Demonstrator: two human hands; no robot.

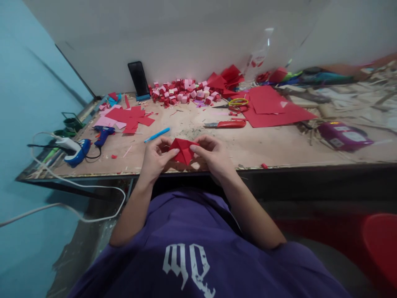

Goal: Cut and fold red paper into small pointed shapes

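Observation:
A folded piece of red paper point(184, 151), with creases meeting near its middle, is held just above the table's front edge. My left hand point(159, 154) pinches its left side, thumb on top and fingers beneath. On the opposite side my right hand point(212, 154) grips the paper the same way, thumb pressed on its corner. The fingertips under the paper are partly hidden. A blue pen point(157, 135) lies just beyond my left hand. Past my right hand is a red-handled utility knife point(228, 124), and behind it are yellow-and-red-handled scissors point(234, 104).
Many small pink and red paper cubes point(182, 93) are heaped at the back beside a phone point(139, 78) on a stand. Red sheets point(273, 107) and a purple box point(344, 135) lie right. A blue glue gun point(104, 134), a power strip point(78, 153) and red cutouts point(132, 118) are left.

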